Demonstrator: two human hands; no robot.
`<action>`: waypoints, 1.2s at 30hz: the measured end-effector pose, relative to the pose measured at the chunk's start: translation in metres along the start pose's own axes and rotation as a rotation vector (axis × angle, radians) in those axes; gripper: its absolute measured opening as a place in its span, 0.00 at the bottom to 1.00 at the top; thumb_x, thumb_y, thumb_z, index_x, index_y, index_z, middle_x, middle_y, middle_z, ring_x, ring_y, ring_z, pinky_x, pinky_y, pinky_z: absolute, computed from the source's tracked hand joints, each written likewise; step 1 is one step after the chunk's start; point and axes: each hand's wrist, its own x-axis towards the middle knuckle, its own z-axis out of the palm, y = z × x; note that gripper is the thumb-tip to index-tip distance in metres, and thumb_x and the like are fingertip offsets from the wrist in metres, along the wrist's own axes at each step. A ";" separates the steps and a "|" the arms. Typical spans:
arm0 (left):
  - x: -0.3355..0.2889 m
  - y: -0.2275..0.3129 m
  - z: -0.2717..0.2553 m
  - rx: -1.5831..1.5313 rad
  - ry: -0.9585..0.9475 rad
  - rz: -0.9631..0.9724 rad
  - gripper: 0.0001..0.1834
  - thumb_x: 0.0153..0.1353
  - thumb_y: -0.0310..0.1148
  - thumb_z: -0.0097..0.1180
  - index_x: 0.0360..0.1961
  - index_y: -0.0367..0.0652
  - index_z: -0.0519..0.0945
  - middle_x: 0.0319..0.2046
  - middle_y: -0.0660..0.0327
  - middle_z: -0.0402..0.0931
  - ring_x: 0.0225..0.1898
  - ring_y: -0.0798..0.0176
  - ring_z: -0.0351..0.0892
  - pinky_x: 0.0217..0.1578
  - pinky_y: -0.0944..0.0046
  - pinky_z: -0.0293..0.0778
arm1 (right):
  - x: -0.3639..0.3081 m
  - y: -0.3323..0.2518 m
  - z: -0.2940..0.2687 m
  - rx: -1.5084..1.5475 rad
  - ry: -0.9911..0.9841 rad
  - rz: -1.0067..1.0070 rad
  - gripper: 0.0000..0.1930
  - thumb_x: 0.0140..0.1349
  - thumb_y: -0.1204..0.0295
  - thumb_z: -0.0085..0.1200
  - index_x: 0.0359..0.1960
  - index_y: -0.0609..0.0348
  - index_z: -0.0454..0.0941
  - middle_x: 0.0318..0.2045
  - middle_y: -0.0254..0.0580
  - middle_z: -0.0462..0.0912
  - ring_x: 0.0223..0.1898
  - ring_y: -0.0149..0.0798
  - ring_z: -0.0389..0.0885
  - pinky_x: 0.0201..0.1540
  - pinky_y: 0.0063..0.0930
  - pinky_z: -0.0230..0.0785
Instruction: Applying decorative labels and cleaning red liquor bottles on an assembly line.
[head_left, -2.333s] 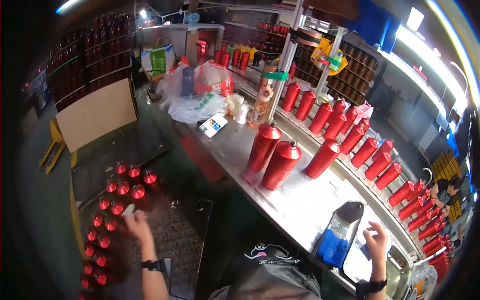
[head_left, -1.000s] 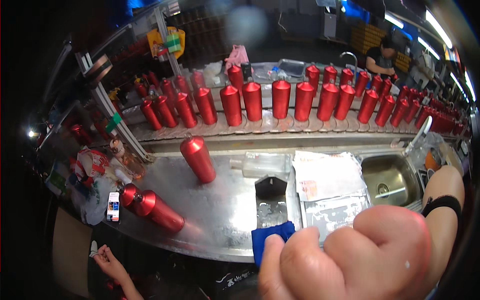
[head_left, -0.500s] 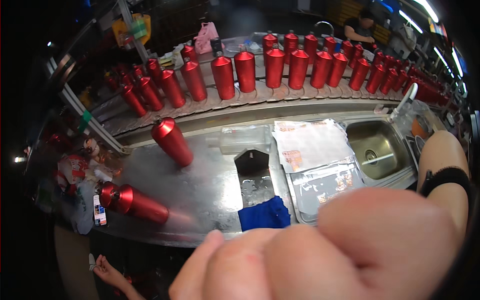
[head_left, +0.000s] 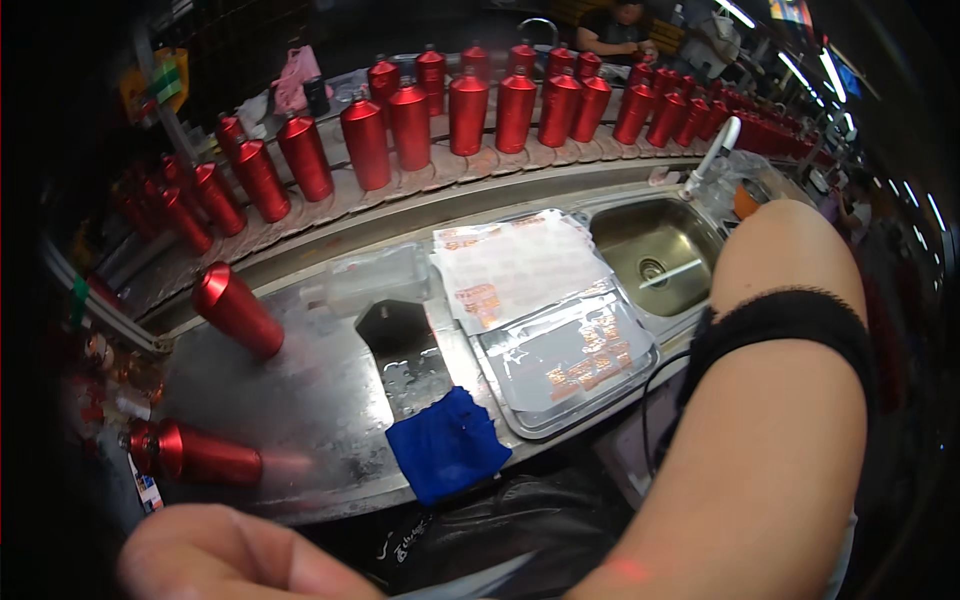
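At the lower left edge, close up and blurred, is my left hand (head_left: 215,552), its fingers curled in. Whatever it may hold is hidden. My right arm (head_left: 740,440), with a black band (head_left: 785,328) around it, crosses the right side; its hand is below the picture. Above my left hand, a red metal bottle (head_left: 215,455) lies on its side on the steel counter (head_left: 320,400), with another red bottle (head_left: 146,448) behind it. A third red bottle (head_left: 238,312) leans in the picture farther back. A folded blue cloth (head_left: 450,447) hangs slightly over the counter's front edge.
Left of a clear tray (head_left: 535,432) with printed sheets (head_left: 515,265) is a wet black piece (head_left: 395,325). Behind that lies a clear container (head_left: 375,275). A sink (head_left: 640,235) with a white tap (head_left: 712,155) is right. Many red bottles (head_left: 515,110) line the conveyor; a person (head_left: 615,35) sits beyond.
The view has swung right, so the counter sits farther left. The large fist in front has dropped out of the middle, uncovering the tray and cloth. More of my right arm shows.
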 end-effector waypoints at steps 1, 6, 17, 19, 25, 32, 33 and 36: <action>0.000 -0.001 0.010 -0.021 -0.006 -0.006 0.24 0.66 0.37 0.60 0.56 0.30 0.71 0.38 0.54 0.75 0.36 0.62 0.75 0.41 0.65 0.74 | -0.002 0.002 0.001 -0.005 -0.007 0.005 0.09 0.41 0.69 0.57 0.24 0.60 0.80 0.22 0.38 0.79 0.18 0.34 0.78 0.16 0.26 0.62; -0.012 -0.006 0.050 -0.114 -0.035 -0.057 0.24 0.67 0.38 0.58 0.55 0.29 0.72 0.38 0.53 0.76 0.37 0.61 0.75 0.41 0.64 0.74 | -0.012 0.013 0.005 -0.021 -0.058 0.014 0.08 0.41 0.69 0.57 0.23 0.59 0.80 0.23 0.38 0.80 0.18 0.34 0.78 0.16 0.25 0.62; -0.009 0.004 -0.040 -0.044 0.033 -0.125 0.23 0.68 0.39 0.55 0.54 0.29 0.73 0.40 0.51 0.76 0.37 0.60 0.77 0.42 0.62 0.75 | 0.008 0.014 0.024 0.099 -0.004 -0.176 0.07 0.42 0.69 0.56 0.22 0.58 0.80 0.23 0.38 0.80 0.19 0.35 0.80 0.17 0.25 0.63; -0.002 0.009 -0.058 -0.029 0.037 -0.129 0.23 0.68 0.40 0.54 0.54 0.29 0.73 0.40 0.51 0.77 0.37 0.60 0.77 0.42 0.62 0.76 | 0.012 0.013 0.027 0.126 0.014 -0.200 0.07 0.42 0.69 0.56 0.22 0.58 0.80 0.23 0.38 0.80 0.20 0.35 0.80 0.17 0.25 0.63; 0.007 0.015 -0.052 -0.072 0.011 -0.152 0.23 0.69 0.40 0.52 0.53 0.28 0.73 0.41 0.49 0.77 0.38 0.59 0.77 0.42 0.61 0.76 | -0.007 0.021 0.029 0.152 0.018 -0.209 0.07 0.42 0.69 0.56 0.22 0.57 0.81 0.23 0.38 0.81 0.20 0.35 0.81 0.17 0.25 0.63; 0.013 0.020 -0.047 -0.100 -0.046 -0.192 0.23 0.70 0.41 0.50 0.53 0.28 0.74 0.42 0.48 0.78 0.38 0.58 0.78 0.42 0.60 0.77 | -0.034 0.031 0.035 0.215 0.020 -0.206 0.06 0.43 0.68 0.56 0.21 0.56 0.81 0.23 0.38 0.81 0.21 0.36 0.81 0.18 0.25 0.64; 0.012 0.019 -0.047 -0.101 -0.047 -0.197 0.23 0.70 0.41 0.50 0.53 0.28 0.74 0.42 0.48 0.78 0.38 0.58 0.78 0.42 0.60 0.77 | -0.036 0.031 0.037 0.223 0.023 -0.212 0.06 0.43 0.68 0.56 0.21 0.56 0.81 0.23 0.38 0.81 0.21 0.36 0.82 0.18 0.25 0.64; 0.008 0.022 -0.050 -0.102 -0.024 -0.206 0.24 0.70 0.42 0.49 0.52 0.28 0.74 0.43 0.47 0.78 0.38 0.57 0.78 0.42 0.59 0.77 | -0.042 0.038 0.045 0.235 0.042 -0.253 0.06 0.43 0.68 0.56 0.21 0.56 0.81 0.23 0.38 0.81 0.22 0.36 0.82 0.18 0.25 0.64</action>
